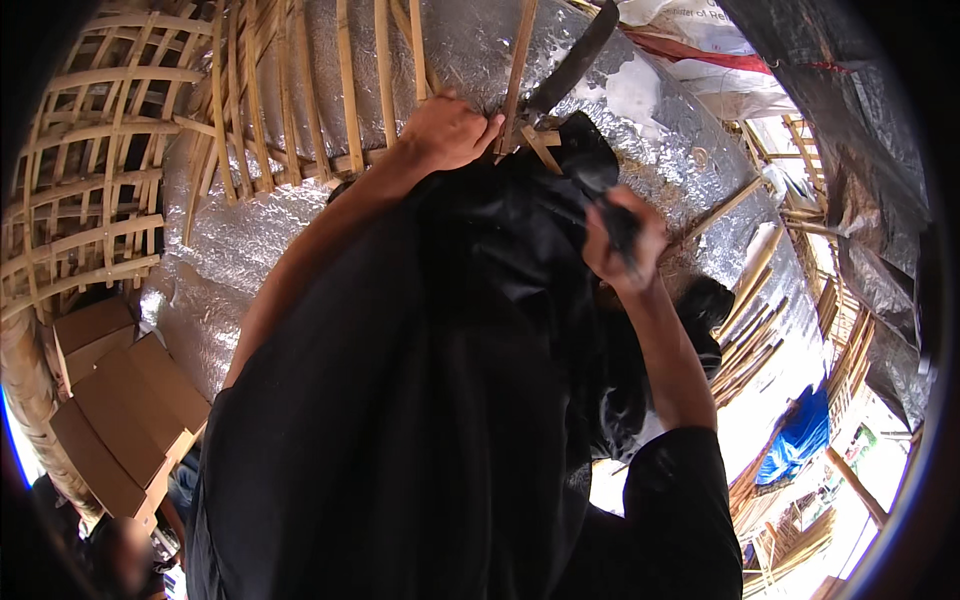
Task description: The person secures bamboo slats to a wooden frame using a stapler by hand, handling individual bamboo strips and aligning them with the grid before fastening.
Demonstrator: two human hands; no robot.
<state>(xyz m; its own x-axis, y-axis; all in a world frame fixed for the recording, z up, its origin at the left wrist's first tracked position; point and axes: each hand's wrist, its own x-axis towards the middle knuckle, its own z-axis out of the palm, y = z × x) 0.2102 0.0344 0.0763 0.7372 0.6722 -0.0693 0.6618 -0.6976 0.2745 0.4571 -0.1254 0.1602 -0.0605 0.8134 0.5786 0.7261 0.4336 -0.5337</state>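
Note:
My left hand (450, 132) is closed, its fingertips beside an upright bamboo strip (517, 70). Whatever it pinches is too small to make out. My right hand (628, 235) grips a black tool (622, 222), smeared by motion, so its kind is unclear. Between the hands, a short light piece of bamboo (540, 148) pokes out against black cloth (500, 200) that covers my lap. Just beyond, a dark, broad-bladed knife (575, 60) lies on the silver foil sheet (470, 45).
Bamboo slats (300, 90) lie on the foil to the left, beside a woven bamboo lattice (100, 150). Cardboard boxes (130, 420) stand at lower left, near another person (125, 550). Bundled bamboo strips (755, 335) and a blue sheet (797, 437) are on the right.

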